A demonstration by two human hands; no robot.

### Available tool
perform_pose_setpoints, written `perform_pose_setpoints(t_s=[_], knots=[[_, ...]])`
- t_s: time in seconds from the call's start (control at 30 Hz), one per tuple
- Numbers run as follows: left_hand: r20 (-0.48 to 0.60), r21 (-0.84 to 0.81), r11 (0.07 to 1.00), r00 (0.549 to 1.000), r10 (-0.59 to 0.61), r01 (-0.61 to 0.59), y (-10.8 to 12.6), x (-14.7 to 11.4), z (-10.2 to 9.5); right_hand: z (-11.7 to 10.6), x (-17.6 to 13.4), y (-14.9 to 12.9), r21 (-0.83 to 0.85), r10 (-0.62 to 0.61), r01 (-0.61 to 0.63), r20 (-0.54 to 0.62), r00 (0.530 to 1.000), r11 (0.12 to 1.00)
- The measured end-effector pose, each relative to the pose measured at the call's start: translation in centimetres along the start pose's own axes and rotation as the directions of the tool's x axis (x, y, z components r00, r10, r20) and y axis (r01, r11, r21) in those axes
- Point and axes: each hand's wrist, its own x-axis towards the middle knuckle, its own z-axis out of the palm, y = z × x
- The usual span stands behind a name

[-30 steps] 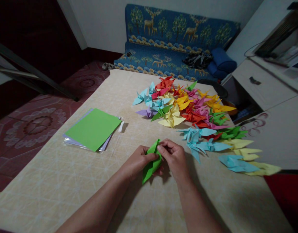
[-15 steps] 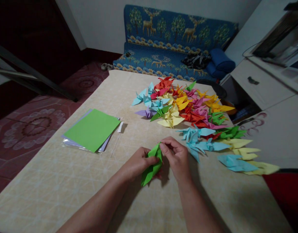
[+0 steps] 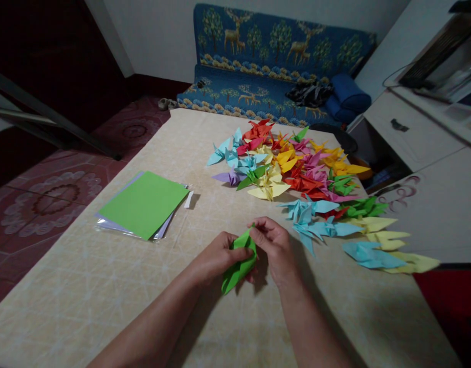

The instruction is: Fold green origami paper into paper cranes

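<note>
A folded piece of green origami paper, long and pointed at both ends, is held just above the near middle of the table. My left hand is closed round its left side, thumb lying across the front; its other fingers are mostly hidden behind the paper. At the upper tip, my right hand pinches the paper between thumb and forefinger. To the right and beyond lie many folded paper cranes in light blue, yellow, red, orange, pink, green and purple.
A stack of square paper topped by a green sheet lies on the table at the left, partly over a clear plastic wrapper. A blue patterned sofa stands behind the table, and a white cabinet is at the right.
My hands stay almost in place on the green paper. The right thumb and forefinger shift slightly at its upper tip. The whole view moves very slightly.
</note>
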Motion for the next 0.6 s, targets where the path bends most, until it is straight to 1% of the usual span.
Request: perform_pose_setpoints(t_s=[0.07, 0.13, 0.2, 0.23, 0.3, 0.37, 0.43, 0.5, 0.53, 0.6], knots=[[-0.011, 0.0, 1.0, 1.0, 0.006, -0.006, 0.0, 0.0, 0.1, 0.1, 0.0, 0.0, -0.163, -0.118, 0.113, -0.021, 0.993, 0.98], [-0.043, -0.025, 0.999, 0.999, 0.033, -0.034, -0.1, 0.1, 0.1, 0.1, 0.1, 0.1, -0.288, -0.24, 0.212, -0.066, 0.968, 0.934], [-0.135, -0.063, 0.994, 0.987, 0.084, -0.093, -0.2, 0.4, 0.0, 0.0, 0.1, 0.2, -0.347, -0.297, 0.236, -0.131, 0.946, 0.908], [-0.202, -0.081, 0.988, 0.973, 0.112, -0.13, -0.2, 0.5, -0.1, 0.0, 0.1, 0.3, -0.357, -0.298, 0.224, -0.169, 0.939, 0.907], [-0.345, -0.109, 0.971, 0.924, 0.165, -0.214, -0.4, 0.9, -0.3, 0.0, 0.2, 0.3, -0.357, -0.266, 0.176, -0.221, 0.938, 0.917], [-0.446, -0.137, 0.945, 0.87, 0.209, -0.297, -0.6, 1.3, -0.5, 0.1, 0.1, 0.3, -0.355, -0.205, 0.124, -0.201, 0.958, 0.926], [-0.503, -0.162, 0.912, 0.826, 0.253, -0.378, -0.7, 1.5, -0.6, 0.4, -0.1, 0.3, -0.36, -0.121, 0.068, -0.128, 0.984, 0.93], [-0.537, -0.171, 0.88, 0.791, 0.294, -0.443, -0.8, 1.7, -0.6, 0.7, -0.3, 0.4, -0.361, -0.061, 0.027, -0.083, 0.995, 0.932], [-0.553, -0.162, 0.869, 0.773, 0.312, -0.467, -0.8, 1.7, -0.5, 0.9, -0.4, 0.5, -0.363, -0.054, 0.022, -0.078, 0.996, 0.932], [-0.578, -0.129, 0.862, 0.743, 0.336, -0.49, -0.8, 1.7, -0.3, 1.2, -0.5, 0.7, -0.376, -0.076, 0.041, -0.081, 0.994, 0.926]])
